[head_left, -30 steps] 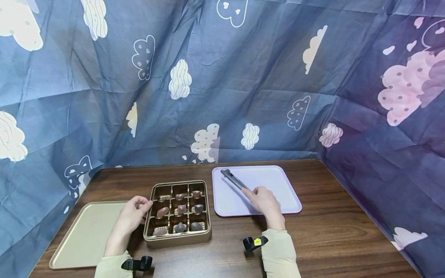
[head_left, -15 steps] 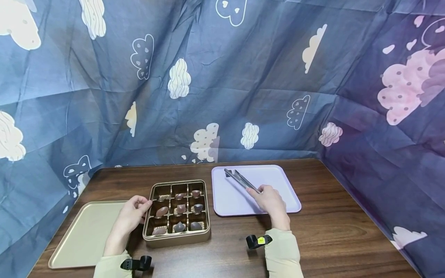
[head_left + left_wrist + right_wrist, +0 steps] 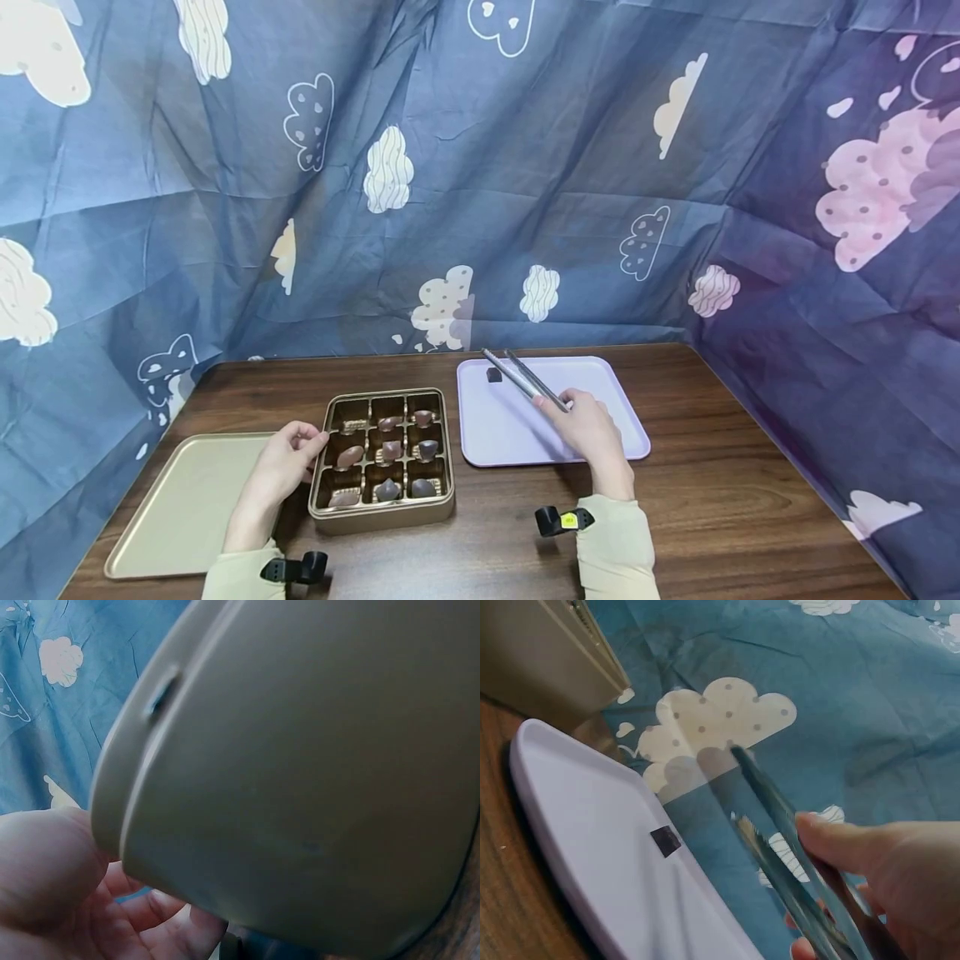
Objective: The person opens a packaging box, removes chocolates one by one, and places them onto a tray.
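Metal tongs [image 3: 510, 373] sit between the thumb and fingers of the right hand [image 3: 588, 425]: the thumb presses one arm, the fingers are on the other, and the two arms stand apart, their spread tips raised over the far left part of the lilac tray [image 3: 517, 433]. The right forearm comes in from the near edge and leans leftward. The left hand [image 3: 281, 462] has bent fingers and grips the left side of the gold box [image 3: 386, 518], thumb at the rim and fingertips against the outer wall; its forearm leans rightward.

Out from the fingers, one dark chocolate [image 3: 494, 375], square in outline, lies on the lilac tray near its far left corner, apart from the tongs in the right wrist view. The box has nine compartments, three by three, and eight chocolates [image 3: 349, 457]: two in the far row, three in the middle, three in the near row. There are two trays: the lilac one just right of the box, and a gold tray [image 3: 195, 500] to its left, partly hidden by the left forearm. Both pale sleeves [image 3: 615, 542] carry one black strap [image 3: 566, 522] each. Everything rests on one brown wooden table [image 3: 510, 550], with blue cloud-printed cloth [image 3: 480, 167] behind.
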`<state>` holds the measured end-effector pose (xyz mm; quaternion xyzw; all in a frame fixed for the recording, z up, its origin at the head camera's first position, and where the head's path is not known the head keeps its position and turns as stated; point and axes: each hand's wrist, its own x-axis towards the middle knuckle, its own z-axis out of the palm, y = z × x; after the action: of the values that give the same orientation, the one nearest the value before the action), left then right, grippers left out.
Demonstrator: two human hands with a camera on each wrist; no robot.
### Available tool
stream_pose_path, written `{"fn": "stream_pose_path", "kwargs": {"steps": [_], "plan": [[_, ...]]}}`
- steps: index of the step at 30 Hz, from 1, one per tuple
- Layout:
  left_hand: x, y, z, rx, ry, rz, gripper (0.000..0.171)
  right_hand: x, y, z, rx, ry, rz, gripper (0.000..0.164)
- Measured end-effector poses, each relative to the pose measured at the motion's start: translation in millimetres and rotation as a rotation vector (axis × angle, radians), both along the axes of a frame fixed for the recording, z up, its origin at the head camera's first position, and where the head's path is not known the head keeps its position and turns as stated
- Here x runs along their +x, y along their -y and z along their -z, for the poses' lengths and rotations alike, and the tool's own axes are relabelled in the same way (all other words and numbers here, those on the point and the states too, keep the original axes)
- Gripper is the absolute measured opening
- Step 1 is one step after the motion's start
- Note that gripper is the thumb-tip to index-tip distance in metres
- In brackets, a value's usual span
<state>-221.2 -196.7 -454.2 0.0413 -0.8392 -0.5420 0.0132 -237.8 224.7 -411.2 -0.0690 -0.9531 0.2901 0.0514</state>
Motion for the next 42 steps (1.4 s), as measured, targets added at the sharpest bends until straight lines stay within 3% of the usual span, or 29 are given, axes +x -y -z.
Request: {"fn": "stream_pose_path", "kwargs": {"steps": [7,16,26,34,42], "plan": [[-0.5,2,-0.7,0.008,-0.007,0.0,0.023,2.7,8,-14.6,-0.015,-0.145,-0.093,0.06],[1.1,2,-0.4,0.019,-0.007,-0.003,0.022,10.9,29,-31.5,0.025,-0.324,-0.2,0.042],[2.0,-2,0.3,0.019,-0.011,-0.008,0.02,11.2,57,-36.4,0.053,-0.426,-0.246,0.044],[1.1,-1,-1.0,0.013,-0.019,-0.003,0.022,4.1,74,-52.5,0.34,-0.449,-0.386,0.047],[2.1,0,-2.3,0.016,-0.014,-0.013,0.019,5.8,106,-71.3,0.688,-0.616,-0.621,0.04]]}}
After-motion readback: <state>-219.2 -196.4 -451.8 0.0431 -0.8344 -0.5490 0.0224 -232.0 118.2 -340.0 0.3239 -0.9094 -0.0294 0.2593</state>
